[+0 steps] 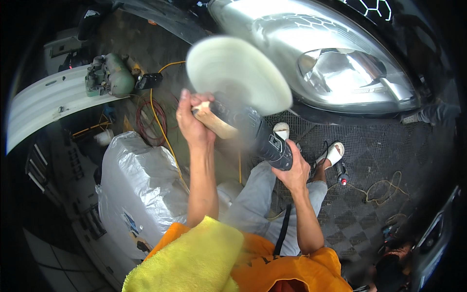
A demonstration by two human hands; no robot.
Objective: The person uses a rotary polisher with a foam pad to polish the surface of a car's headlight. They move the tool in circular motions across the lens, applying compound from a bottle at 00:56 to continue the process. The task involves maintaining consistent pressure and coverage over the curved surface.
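Note:
Both of my hands hold a black polishing machine (pixel 265 138) in front of me. My left hand (pixel 193 119) grips its side handle, which is wrapped in tan material, with the thumb raised. Round the rear end of the machine's body closes my right hand (pixel 293 169). A large round whitish pad (pixel 238 73) sits on the head, its face smeared as if spinning. Just beyond and to the right of the pad is a car's clear headlight (pixel 335 63). The pad overlaps its left part in view; whether they touch I cannot tell.
A green compressor (pixel 119 75) stands at the left near a white panel (pixel 48 104). A yellow hose (pixel 158 112) crosses the floor. Silver sheeting (pixel 146 170) covers something on my left. A hand tool (pixel 342 174) and cord lie on the dark grid mat (pixel 360 209). A yellow towel (pixel 189 258) hangs over my shoulder.

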